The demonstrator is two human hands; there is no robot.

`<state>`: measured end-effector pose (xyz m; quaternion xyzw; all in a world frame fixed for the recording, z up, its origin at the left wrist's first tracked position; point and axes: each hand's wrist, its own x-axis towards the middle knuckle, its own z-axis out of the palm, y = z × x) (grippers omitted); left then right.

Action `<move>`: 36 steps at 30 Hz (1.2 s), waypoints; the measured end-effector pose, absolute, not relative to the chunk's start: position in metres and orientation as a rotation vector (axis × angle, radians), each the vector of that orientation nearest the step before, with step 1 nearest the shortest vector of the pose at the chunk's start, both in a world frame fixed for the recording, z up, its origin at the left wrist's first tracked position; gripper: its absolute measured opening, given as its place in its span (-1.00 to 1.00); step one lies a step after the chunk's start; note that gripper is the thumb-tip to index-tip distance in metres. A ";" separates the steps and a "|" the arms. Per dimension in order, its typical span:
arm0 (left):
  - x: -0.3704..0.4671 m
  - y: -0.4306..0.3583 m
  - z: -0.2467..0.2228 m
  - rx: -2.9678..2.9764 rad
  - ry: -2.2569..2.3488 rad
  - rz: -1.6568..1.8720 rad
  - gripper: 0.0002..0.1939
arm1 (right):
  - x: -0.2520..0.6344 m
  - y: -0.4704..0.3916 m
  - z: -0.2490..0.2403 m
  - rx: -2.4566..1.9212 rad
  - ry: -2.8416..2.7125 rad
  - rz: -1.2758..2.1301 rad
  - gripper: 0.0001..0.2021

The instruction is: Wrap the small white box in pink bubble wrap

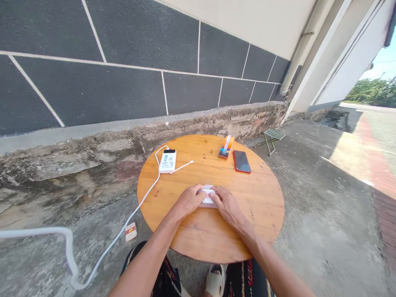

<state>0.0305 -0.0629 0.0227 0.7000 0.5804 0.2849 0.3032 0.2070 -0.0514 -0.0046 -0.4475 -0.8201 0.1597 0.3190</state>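
A small white rectangular packet with a pale, partly see-through covering lies on the wooden table, near its middle. My left hand grips its left side, with the thumb across the top. From the right, my right hand holds the other side, its thumb also resting on the white surface. The fingers of both hands curl around the edges and partly hide the packet. What is inside it I cannot make out.
The round wooden table also carries a white power bank with a white cable, an orange tape dispenser and a red-edged phone. A folding stool stands beyond; a small box lies on the ground.
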 end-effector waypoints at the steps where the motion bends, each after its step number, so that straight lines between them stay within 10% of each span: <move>1: 0.031 -0.065 0.022 1.875 1.543 0.760 -0.69 | 0.205 -0.056 -0.004 -1.186 -2.173 0.390 -0.73; 22: 0.022 -0.097 0.014 1.835 1.405 0.938 -0.68 | 0.207 -0.108 -0.006 -1.143 -2.239 0.273 -0.59; 36: 0.023 -0.103 0.019 1.847 1.447 0.939 -0.71 | 0.198 0.007 0.030 -0.974 -2.736 0.388 -0.63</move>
